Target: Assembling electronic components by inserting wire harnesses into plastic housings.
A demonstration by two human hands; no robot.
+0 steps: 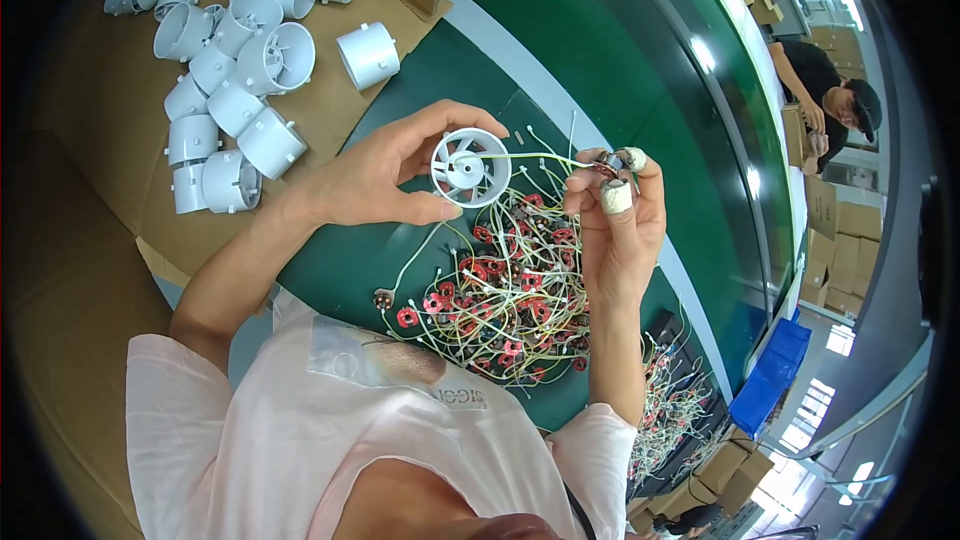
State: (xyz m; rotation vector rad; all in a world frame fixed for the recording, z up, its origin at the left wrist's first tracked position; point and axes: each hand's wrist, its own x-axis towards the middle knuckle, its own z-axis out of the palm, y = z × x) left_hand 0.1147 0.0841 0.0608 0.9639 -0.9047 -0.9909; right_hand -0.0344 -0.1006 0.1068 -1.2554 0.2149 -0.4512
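My left hand is closed round the side of a white plastic fan housing, a short ring with spokes and a hub, its open end facing up. In my right hand a small copper-coloured motor coil is pinched between thumb and fingers. White tape wraps the tips of the thumb and one finger. Pale wires run from the coil across to the middle of the housing. Below both hands lies a tangled heap of wired motor coils, many with red parts, on the green work surface.
Many white housings lie on cardboard at the left, one apart near its edge. A green conveyor belt runs along the far right side. Beyond it stands a person. More wired parts and a blue bin are lower right.
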